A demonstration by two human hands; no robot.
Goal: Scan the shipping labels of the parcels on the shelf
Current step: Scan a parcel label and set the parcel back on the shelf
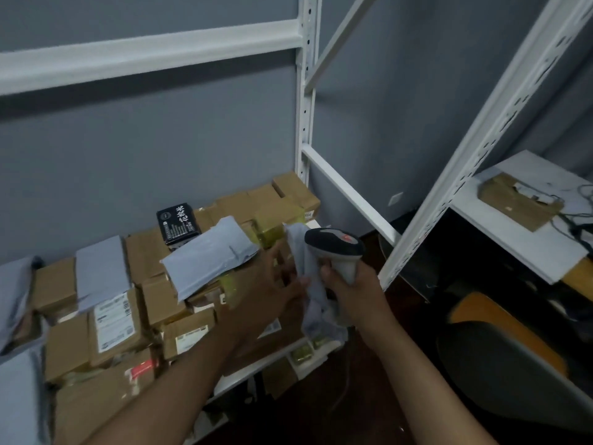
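Observation:
My right hand (351, 285) grips the handle of a grey barcode scanner (337, 248), whose head points left. My left hand (276, 281) holds a grey poly mailer (309, 293) upright, edge-on, just left of the scanner. The picture is blurred and no label shows on this mailer. Several brown cardboard parcels (115, 322) fill the white shelf (256, 374), some with white shipping labels facing up. Another grey mailer (208, 255) lies on top of the boxes, and a black box (178, 227) rests behind it.
White shelf uprights (305, 107) and a slanted post (475, 149) frame the bay. More grey mailers (99, 271) lie at the left. To the right, a white board (526, 232) carries a flattened brown parcel and cables. A grey and orange object (500, 342) lies below it.

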